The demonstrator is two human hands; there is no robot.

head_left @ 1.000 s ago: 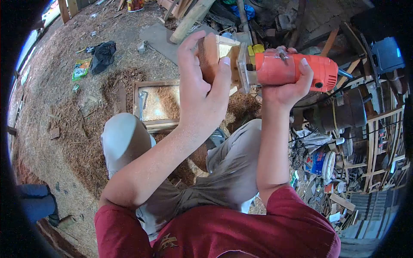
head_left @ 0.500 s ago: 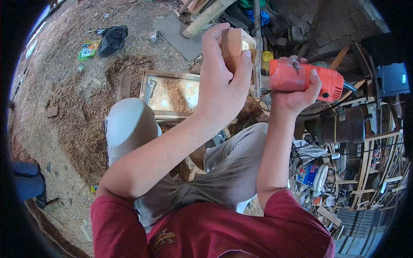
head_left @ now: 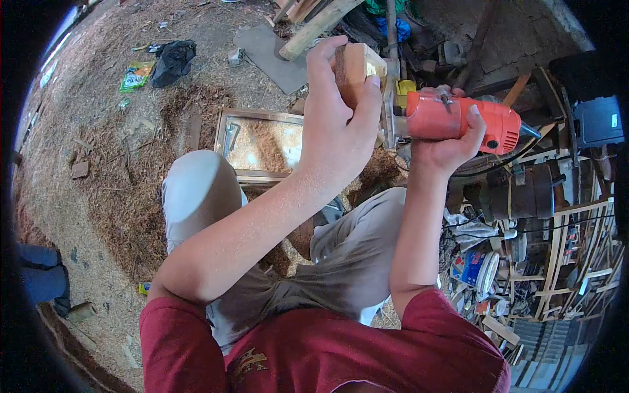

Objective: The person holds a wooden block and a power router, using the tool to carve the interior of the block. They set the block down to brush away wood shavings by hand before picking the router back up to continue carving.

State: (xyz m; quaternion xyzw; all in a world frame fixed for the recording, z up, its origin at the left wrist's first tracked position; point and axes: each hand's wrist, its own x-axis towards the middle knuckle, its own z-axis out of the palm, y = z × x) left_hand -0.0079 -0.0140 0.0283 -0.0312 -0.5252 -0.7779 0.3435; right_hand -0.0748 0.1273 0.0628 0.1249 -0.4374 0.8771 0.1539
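My left hand (head_left: 347,118) is wrapped round a small wooden piece (head_left: 354,65), with the thumb on its near right side and the fingers over its far left side. My right hand (head_left: 452,141) grips the body of a red power tool (head_left: 462,120) held sideways. The tool's base plate (head_left: 390,112) faces the wooden piece and stands close to it; whether they touch cannot be made out. A dark cord runs from the tool's right end.
A wooden tray (head_left: 229,171) with sawdust lies beyond my knees. A black bag (head_left: 173,63), a green packet (head_left: 136,76) and a log (head_left: 321,29) are on the ground. At the right are a bucket (head_left: 486,274) and wooden racks. Someone's dark-clothed leg (head_left: 42,278) shows far left.
The red tool in my right hand has shifted slightly to the left. The wooden piece has turned a little in my left hand.
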